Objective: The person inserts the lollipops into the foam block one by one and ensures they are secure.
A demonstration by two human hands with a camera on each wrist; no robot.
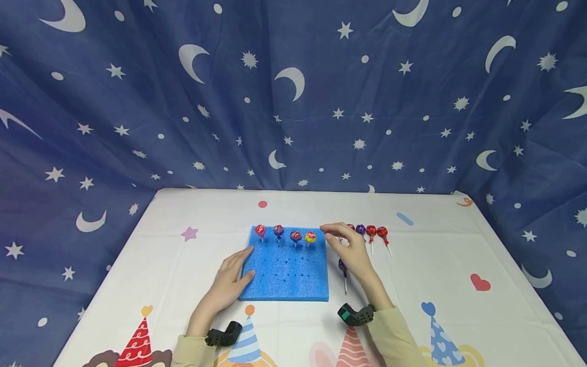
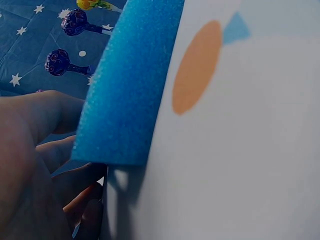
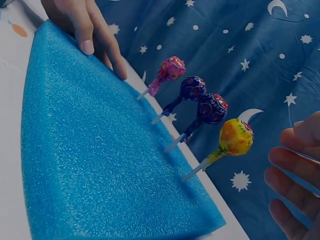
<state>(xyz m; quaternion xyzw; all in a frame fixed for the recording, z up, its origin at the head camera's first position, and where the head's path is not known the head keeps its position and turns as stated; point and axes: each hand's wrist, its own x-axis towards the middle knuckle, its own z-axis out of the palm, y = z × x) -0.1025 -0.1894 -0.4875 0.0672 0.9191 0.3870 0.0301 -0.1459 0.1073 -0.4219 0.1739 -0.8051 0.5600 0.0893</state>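
Observation:
A blue foam block with small holes lies on the table. Several lollipops stand in a row along its far edge: a pink-red one, two dark purple ones, and a yellow one at the right end. My left hand rests against the block's left side, thumb and fingers spread along the edge. Just off the block's far right corner is my right hand, its fingers loosely bent and nothing between them. Beneath its wrist side lies a purple lollipop, stick toward me.
Right of the block, several loose lollipops lie side by side, including a purple one and a red one, partly covered by my right hand. The white tablecloth carries party prints. A blue star-and-moon curtain hangs behind.

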